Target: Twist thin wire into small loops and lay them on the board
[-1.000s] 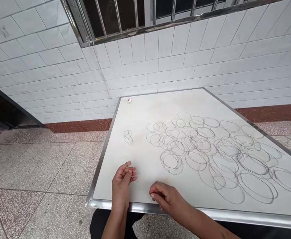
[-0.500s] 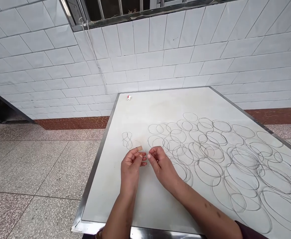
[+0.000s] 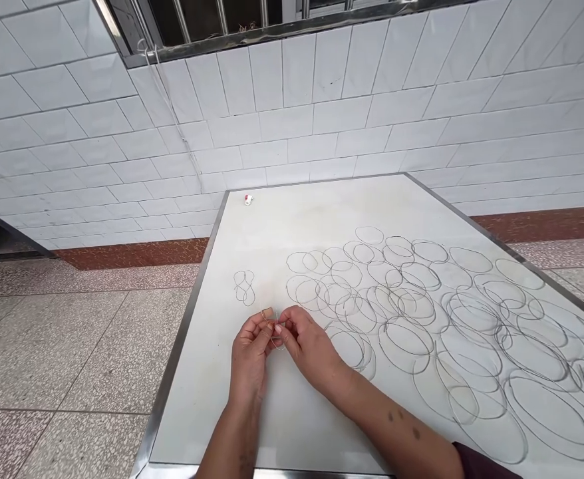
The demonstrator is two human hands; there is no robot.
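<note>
Near the left part of the pale table, my left hand pinches a thin wire bent in a small loop. A tan band wraps one of its fingers. Touching the same wire from the right, my right hand has thumb and forefinger closed on it, close against the left fingertips. Just beyond my left hand lies a small wire piece of several loops. Many thin wire rings overlap across the table's right half.
A small red and white object lies by the table's far left corner. The metal table edge runs along the left. Behind stands a white tiled wall with a barred window and hanging cords.
My right hand has closed in on my left, and its fingers now grip the wire. The whole view has shifted slightly, so the table sits further left.
</note>
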